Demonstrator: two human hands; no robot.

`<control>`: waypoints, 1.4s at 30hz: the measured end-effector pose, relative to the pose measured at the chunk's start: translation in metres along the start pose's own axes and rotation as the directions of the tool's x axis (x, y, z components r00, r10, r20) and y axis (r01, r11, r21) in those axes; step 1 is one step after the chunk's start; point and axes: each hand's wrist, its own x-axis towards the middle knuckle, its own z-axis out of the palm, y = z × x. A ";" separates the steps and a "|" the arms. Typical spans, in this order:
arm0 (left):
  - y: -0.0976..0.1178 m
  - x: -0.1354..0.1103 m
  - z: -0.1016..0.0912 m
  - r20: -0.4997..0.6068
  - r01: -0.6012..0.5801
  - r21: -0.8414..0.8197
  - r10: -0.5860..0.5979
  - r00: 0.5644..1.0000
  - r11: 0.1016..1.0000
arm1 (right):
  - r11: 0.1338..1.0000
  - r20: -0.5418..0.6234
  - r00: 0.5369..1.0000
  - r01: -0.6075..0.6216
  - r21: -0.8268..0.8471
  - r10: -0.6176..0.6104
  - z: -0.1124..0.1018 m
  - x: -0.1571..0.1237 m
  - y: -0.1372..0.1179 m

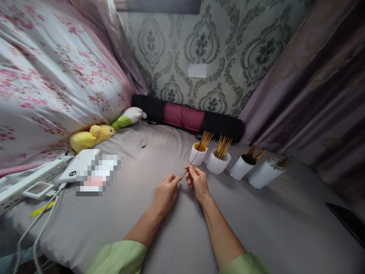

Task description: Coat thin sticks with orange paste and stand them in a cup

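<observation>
My left hand and my right hand meet over the grey sheet, both pinching one thin wooden stick that slants up toward the nearest white cup. That cup holds several sticks with orange at its mouth. A second white cup of sticks stands to its right. Farther right two more white cups lean over with darker sticks in them.
A floral quilt piles up at the left with a yellow plush toy and a green-white one. A power strip, a white device and cables lie at left. A black-and-maroon bolster lines the wall; a curtain hangs at right.
</observation>
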 end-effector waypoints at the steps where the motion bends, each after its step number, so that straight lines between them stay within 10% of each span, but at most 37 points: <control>1: 0.000 0.000 0.001 -0.003 -0.001 -0.003 0.001 1.000 1.000 | 1.000 -0.002 1.000 0.001 -0.007 -0.001 0.000 0.000 0.000; 34: -0.008 0.003 0.008 -0.112 0.039 -0.372 -0.086 0.990 0.927 | 0.990 -0.022 0.999 0.030 -0.138 -0.033 -0.001 0.000 0.004; 42: -0.007 0.007 0.010 -0.073 0.159 -0.624 -0.260 0.963 0.765 | 0.989 -0.068 0.996 0.048 -0.142 -0.058 -0.003 0.001 0.005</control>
